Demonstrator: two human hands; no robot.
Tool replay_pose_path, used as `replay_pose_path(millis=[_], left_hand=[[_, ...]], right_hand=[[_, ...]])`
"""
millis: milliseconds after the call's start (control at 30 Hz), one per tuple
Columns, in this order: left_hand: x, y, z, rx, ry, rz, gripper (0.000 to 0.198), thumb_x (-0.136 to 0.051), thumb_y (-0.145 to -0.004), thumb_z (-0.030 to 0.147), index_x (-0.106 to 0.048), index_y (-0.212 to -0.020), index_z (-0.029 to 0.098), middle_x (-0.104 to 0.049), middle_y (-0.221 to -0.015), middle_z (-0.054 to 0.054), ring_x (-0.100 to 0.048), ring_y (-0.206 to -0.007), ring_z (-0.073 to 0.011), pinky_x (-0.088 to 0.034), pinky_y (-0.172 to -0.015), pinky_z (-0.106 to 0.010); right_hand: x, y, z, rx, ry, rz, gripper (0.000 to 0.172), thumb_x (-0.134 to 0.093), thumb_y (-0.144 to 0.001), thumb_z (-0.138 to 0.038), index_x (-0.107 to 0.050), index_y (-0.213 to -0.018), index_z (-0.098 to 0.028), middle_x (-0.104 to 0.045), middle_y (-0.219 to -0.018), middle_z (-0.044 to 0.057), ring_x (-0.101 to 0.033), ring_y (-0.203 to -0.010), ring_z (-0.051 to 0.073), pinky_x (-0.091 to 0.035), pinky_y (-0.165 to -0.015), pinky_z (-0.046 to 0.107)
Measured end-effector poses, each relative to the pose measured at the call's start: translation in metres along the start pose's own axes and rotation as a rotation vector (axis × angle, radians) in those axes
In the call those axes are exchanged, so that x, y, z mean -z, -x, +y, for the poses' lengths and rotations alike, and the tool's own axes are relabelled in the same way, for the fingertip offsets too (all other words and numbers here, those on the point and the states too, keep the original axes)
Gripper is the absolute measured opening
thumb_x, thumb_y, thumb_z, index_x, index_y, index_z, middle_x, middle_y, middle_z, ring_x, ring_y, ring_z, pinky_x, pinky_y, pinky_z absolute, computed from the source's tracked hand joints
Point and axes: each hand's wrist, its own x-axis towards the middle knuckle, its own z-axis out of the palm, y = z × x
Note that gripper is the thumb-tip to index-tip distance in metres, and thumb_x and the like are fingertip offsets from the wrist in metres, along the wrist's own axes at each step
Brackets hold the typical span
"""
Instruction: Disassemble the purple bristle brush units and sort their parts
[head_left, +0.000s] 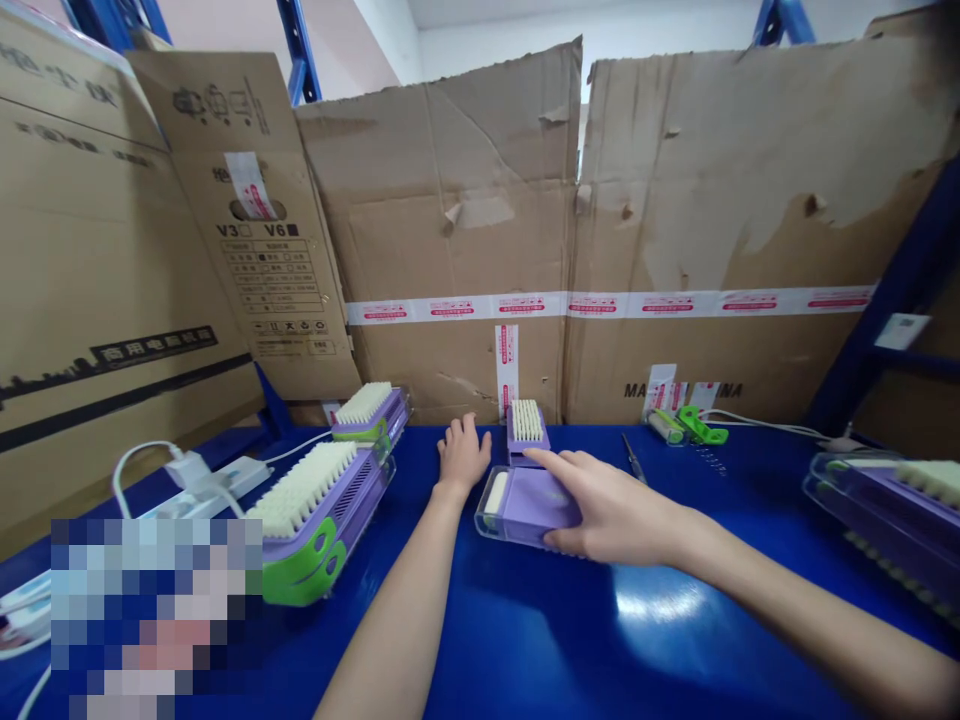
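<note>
The right hand lies over the block, fingers across its purple top and thumb on the near side, clasping it where it sits on the bench at centre. The left hand rests flat and empty at 10 o'clock from the block, fingers loosely spread, just beside it.

The block looks like hard plastic, a purple body in a clear shell with a pale strip at its left end. It is likely light and stiff, and the glossy shell may be slippery. A grip across the two long sides seems safest.

At 12 o'clock, touching or nearly touching the block, stands a small brush, bristles up. At 9 o'clock lie two long brushes and a power strip. At 3 o'clock are more purple units, and cartons line the back
</note>
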Motion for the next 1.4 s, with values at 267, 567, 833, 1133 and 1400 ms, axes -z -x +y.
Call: replay_pose_path(millis=[267,567,833,1133,1400], left_hand=[[0.004,0.000,0.003,0.026,0.011,-0.022,0.041,-0.038,-0.088,0.036,-0.038,-0.125,0.017,-0.050,-0.119,-0.015,-0.047,-0.113,-0.0282,-0.037,-0.088,-0.041],[0.002,-0.001,0.000,0.031,0.025,-0.011,0.042,-0.040,-0.087,0.036,-0.037,-0.125,0.017,-0.050,-0.120,-0.015,-0.047,-0.113,-0.0279,-0.037,-0.088,-0.041],[-0.001,-0.003,0.000,0.013,-0.022,-0.046,0.045,-0.040,-0.087,0.036,-0.035,-0.127,0.017,-0.048,-0.120,-0.015,-0.047,-0.113,-0.0286,-0.037,-0.088,-0.042],[-0.003,-0.004,-0.002,-0.004,-0.024,-0.052,0.046,-0.040,-0.086,0.036,-0.034,-0.128,0.018,-0.047,-0.120,-0.015,-0.046,-0.113,-0.0287,-0.037,-0.088,-0.043],[-0.003,-0.005,-0.002,-0.003,-0.026,-0.049,0.047,-0.042,-0.085,0.037,-0.034,-0.127,0.017,-0.047,-0.120,-0.016,-0.047,-0.113,-0.0296,-0.037,-0.088,-0.044]], right_hand=[[-0.008,-0.023,0.006,-0.030,-0.139,0.008,0.079,-0.062,-0.071,-0.050,-0.034,-0.138,-0.020,-0.050,-0.126,0.015,-0.047,-0.113,0.030,-0.039,-0.091,0.045],[-0.014,-0.105,0.039,-0.447,0.029,0.233,0.066,-0.045,-0.081,-0.057,-0.038,-0.132,-0.015,-0.049,-0.125,0.019,-0.044,-0.118,0.034,-0.040,-0.089,0.043],[-0.026,-0.122,0.073,-0.543,-0.060,0.099,0.068,-0.049,-0.078,-0.051,-0.036,-0.133,-0.014,-0.058,-0.117,0.020,-0.057,-0.106,0.031,-0.044,-0.084,0.038],[-0.035,-0.082,0.106,-0.507,0.009,0.102,0.104,-0.066,-0.062,-0.054,-0.018,-0.143,-0.012,-0.047,-0.130,0.023,-0.053,-0.113,0.033,-0.044,-0.087,0.038],[0.002,-0.074,0.098,-0.502,-0.154,0.502,0.089,-0.061,-0.067,-0.048,-0.027,-0.141,-0.010,-0.049,-0.131,0.018,-0.048,-0.118,0.030,-0.040,-0.096,0.038]])
